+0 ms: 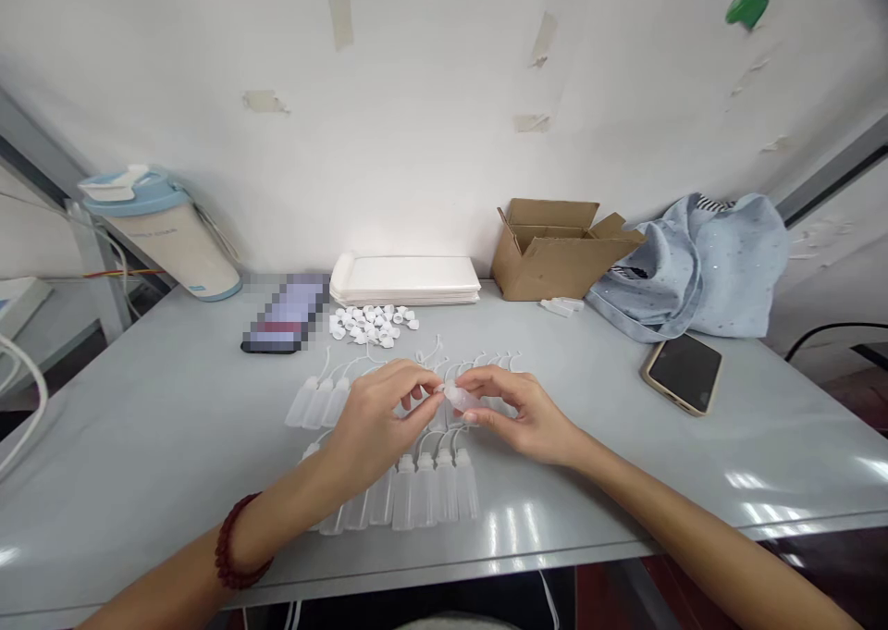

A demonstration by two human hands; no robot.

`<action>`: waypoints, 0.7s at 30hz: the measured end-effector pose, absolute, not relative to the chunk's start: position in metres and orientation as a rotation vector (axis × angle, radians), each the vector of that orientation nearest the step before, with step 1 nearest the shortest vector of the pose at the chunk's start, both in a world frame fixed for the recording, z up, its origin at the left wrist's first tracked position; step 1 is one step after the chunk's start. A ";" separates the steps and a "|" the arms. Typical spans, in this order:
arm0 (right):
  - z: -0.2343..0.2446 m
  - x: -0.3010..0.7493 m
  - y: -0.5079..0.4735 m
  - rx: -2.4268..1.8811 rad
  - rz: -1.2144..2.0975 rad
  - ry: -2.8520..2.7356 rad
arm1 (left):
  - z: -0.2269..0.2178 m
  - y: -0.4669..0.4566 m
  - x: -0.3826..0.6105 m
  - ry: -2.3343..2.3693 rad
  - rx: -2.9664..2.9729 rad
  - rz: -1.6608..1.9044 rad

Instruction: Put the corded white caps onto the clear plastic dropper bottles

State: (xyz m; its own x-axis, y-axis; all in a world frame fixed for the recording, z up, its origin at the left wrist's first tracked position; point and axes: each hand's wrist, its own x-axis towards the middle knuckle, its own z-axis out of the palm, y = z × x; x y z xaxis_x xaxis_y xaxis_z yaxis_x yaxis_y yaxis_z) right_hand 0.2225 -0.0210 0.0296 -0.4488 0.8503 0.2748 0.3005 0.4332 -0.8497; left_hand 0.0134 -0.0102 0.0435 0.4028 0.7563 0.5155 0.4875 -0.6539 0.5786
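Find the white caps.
In the head view, the white caps lie heaped on the table, just in front of the white stack and right of the pixelated object.

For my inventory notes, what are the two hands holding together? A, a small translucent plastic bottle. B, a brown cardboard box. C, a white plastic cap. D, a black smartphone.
A: the left hand and the right hand pinch a small translucent plastic bottle between their fingertips, above rows of similar translucent bottles.

Small-parts assembly workspace: grey workbench against a tape-marked white wall, rows of plastic bottles, loose white caps, cardboard box.
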 end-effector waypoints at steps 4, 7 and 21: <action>0.027 0.223 -0.020 -0.940 0.985 -1.967 | 0.041 -0.012 0.014 0.996 2.365 1.101; 0.026 0.223 -0.021 -0.926 0.990 -1.969 | 0.039 -0.014 0.014 0.949 2.404 1.107; 0.025 0.218 -0.023 -1.031 1.194 -1.745 | 0.039 -0.015 0.011 0.794 2.762 0.989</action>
